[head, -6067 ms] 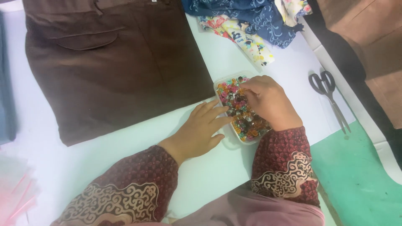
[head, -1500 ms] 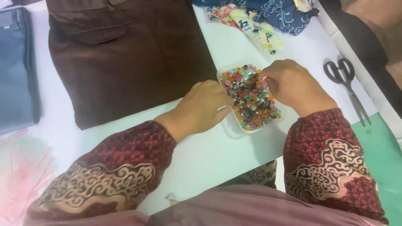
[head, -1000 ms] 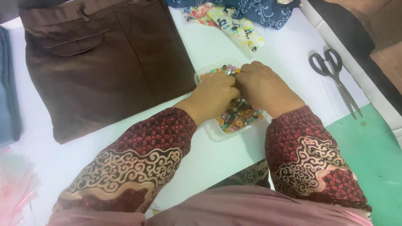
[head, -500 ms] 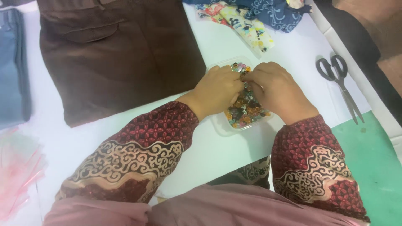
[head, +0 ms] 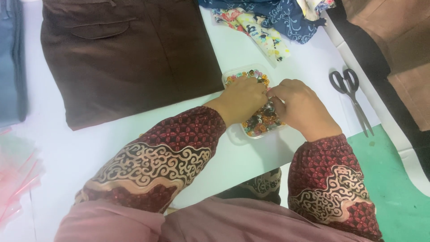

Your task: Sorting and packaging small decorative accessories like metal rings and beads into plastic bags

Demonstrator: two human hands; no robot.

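Note:
A small clear plastic tray (head: 233,132) full of several colourful buttons (head: 260,123) sits on the white table. Both my hands are over it. My left hand (head: 242,97) lies across the tray's left half with its fingers curled down. My right hand (head: 299,107) covers the right half, and its fingertips meet those of the left hand above the buttons. What the fingertips pinch is hidden; it is too small to tell. Both sleeves are dark red with a cream swirl pattern.
Folded dark brown trousers (head: 125,54) lie to the upper left of the tray. Blue and floral fabric pieces (head: 268,22) are heaped behind it. Black-handled scissors (head: 351,98) lie to the right, near a green mat (head: 394,179). Blue jeans (head: 11,62) and clear plastic bags (head: 15,175) are at the left edge.
My left hand has slid from beside the tray onto it, and the two hands have come together over the buttons, fingertips now touching.

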